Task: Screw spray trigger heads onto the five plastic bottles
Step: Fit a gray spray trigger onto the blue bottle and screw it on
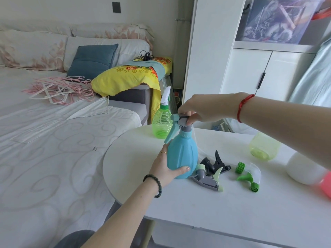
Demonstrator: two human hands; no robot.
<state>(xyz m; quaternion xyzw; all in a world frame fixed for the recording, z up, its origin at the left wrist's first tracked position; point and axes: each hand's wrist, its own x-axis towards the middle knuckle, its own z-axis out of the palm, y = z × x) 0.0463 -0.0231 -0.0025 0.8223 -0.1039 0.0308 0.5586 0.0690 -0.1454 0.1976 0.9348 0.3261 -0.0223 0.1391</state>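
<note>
We note pink hangers [59, 91] heaped on the bed [44, 149], a blue cushion [92, 59] against pillows, and a yellow floral cloth [129, 76] draped beside.

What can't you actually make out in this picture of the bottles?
- Head view: whether the trigger head is fully screwed onto the blue bottle; the right hand covers the collar.
- The white bottle and red object are blurred and cut off by the right edge.
- The yellow-green bottle: its neck hides behind the right forearm.
</note>
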